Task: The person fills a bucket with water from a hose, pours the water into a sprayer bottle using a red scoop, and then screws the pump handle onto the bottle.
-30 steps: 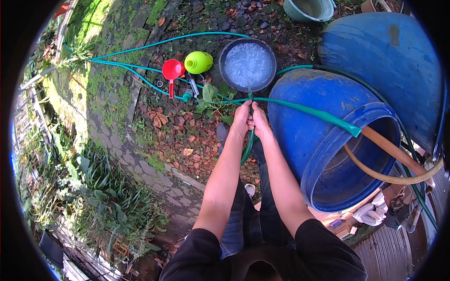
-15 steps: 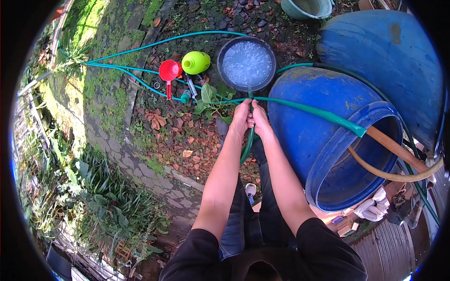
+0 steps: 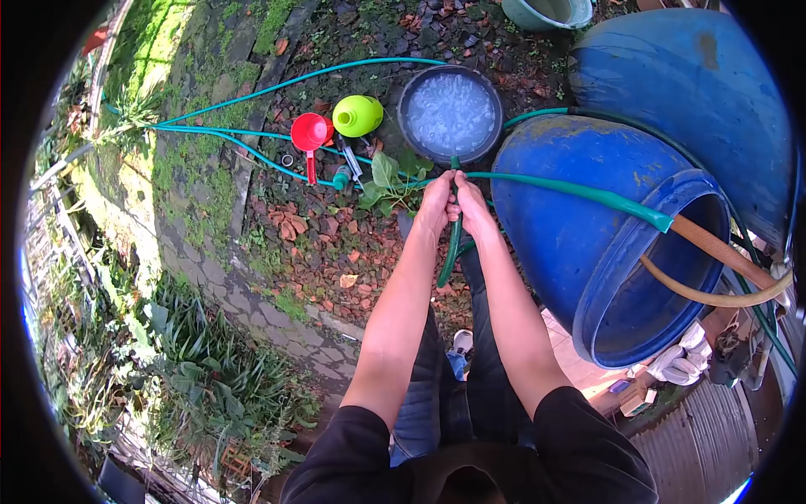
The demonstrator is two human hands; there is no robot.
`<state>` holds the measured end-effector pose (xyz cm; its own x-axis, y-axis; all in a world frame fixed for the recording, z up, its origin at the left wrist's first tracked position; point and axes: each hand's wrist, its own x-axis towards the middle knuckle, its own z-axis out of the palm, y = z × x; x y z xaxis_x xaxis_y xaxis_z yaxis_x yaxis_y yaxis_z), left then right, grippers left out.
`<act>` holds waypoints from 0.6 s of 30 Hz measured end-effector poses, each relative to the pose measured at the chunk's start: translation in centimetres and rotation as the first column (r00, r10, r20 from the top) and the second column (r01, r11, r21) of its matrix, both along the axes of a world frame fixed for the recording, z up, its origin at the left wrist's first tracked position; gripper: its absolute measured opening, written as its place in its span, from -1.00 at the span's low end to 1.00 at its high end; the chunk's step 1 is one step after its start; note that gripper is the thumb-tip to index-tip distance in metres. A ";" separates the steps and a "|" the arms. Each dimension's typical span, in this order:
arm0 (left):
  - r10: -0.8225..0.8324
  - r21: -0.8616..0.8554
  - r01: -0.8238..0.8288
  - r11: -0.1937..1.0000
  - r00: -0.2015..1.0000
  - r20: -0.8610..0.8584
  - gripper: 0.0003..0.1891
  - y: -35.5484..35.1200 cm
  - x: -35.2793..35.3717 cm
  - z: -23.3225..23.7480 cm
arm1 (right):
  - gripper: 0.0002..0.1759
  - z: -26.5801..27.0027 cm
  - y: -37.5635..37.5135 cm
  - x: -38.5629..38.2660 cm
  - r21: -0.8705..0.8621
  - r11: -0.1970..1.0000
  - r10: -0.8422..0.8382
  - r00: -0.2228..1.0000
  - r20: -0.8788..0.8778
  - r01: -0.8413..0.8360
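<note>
A green garden hose [image 3: 447, 262] is gripped by my left hand [image 3: 436, 202] and my right hand [image 3: 473, 203], which are closed side by side near its end. The hose tip points over the near rim of a round dark bucket [image 3: 500, 126]. Inside the bucket, the water [image 3: 452, 113] is churned white with bubbles. Below my hands the hose hangs in a loop. To the left of my hands, a leafy plant [image 3: 386, 181] lies against the hose lines on the ground.
Left of the bucket are a lime-green bottle [image 3: 358, 116], a red dipper [image 3: 311, 139] and a green hose nozzle [image 3: 342, 178]. A big blue barrel [image 3: 579, 185] lies on its side at right, with another blue barrel [image 3: 684, 92] behind it. A pale green bucket [image 3: 541, 18] stands at the back.
My hands have shifted very slightly with the hose, still closed around it. The whole view has moved a little, and the bucket's water looks more bubbly.
</note>
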<state>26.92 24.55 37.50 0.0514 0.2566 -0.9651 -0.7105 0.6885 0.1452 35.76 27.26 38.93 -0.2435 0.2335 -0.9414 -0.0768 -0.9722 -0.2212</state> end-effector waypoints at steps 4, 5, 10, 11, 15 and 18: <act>-0.062 -0.126 0.049 0.991 0.993 -0.104 -0.66 0.5 0.1 0.3 | -0.56 0.1 0.0 0.3 -0.070 0.996 -0.055 0.997 -0.061 0.050; -0.071 -0.099 0.061 0.993 0.991 -0.111 -0.66 0.3 -0.1 0.2 | -0.57 -0.2 -0.2 0.3 -0.055 0.996 -0.075 0.994 -0.083 0.070; -0.080 0.021 0.084 0.996 0.986 -0.143 -0.65 0.5 -1.1 0.7 | -0.68 -1.3 -1.4 1.1 -0.003 0.992 -0.122 0.967 -0.225 0.125; -0.054 -0.012 0.053 0.999 0.990 -0.131 -0.66 0.7 -1.2 0.5 | -0.71 -1.7 -1.6 1.4 0.000 0.992 -0.122 0.959 -0.257 0.126; -0.067 -0.054 0.062 0.997 0.993 -0.100 -0.68 1.0 -1.6 1.1 | -0.72 -1.6 -1.8 2.0 0.042 0.999 -0.007 0.949 -0.314 0.021; -0.072 -0.041 0.068 0.997 0.992 -0.102 -0.69 0.9 -1.7 0.3 | -0.68 0.2 -1.0 2.7 0.025 0.991 0.132 0.945 -0.300 -0.131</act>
